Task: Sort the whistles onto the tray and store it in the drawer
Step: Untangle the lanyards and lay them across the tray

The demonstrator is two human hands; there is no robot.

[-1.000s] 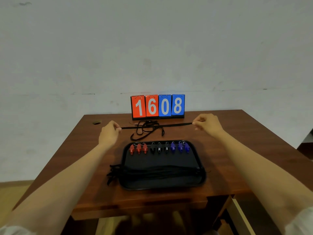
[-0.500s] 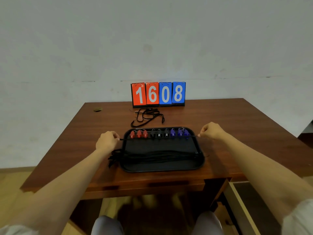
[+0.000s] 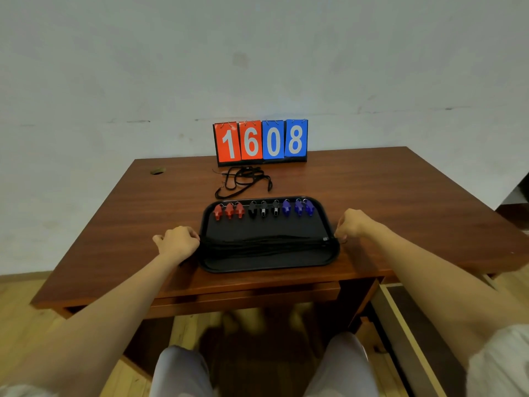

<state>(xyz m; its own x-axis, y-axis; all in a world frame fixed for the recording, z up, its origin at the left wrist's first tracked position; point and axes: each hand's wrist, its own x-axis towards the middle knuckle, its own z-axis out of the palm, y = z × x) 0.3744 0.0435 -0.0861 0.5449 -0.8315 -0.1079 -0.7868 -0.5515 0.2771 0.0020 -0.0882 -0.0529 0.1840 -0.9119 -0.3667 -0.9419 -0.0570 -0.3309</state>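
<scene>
Whistles (image 3: pixel 263 209): parked in one row just inside the far rim of the tray (image 3: pixel 266 266), red toward its left, black in the middle, blue toward its right. Grouped by colour, as called for by the sorting. Cords (image 3: pixel 263 243) stretched straight across the tray nearer its front, from left rim to right rim, probably kept taut and flat to avoid tangling or snagging once stored. Left hand (image 3: pixel 177 243) fisted at the tray's left rim, seemingly gripping the cords' end there; fingertips hidden. Right hand (image 3: pixel 353 224) at the tray's right rim, fingers curled, pinching the other end. Beyond the tray, toward the scoreboard (image 3: pixel 260 141), one loose cord (image 3: pixel 243 180) heaped on the counter (image 3: pixel 114 224), apparently yet to be laid. Below and right of the tray, drawer (image 3: pixel 415 325) open, ready to receive it.
</scene>
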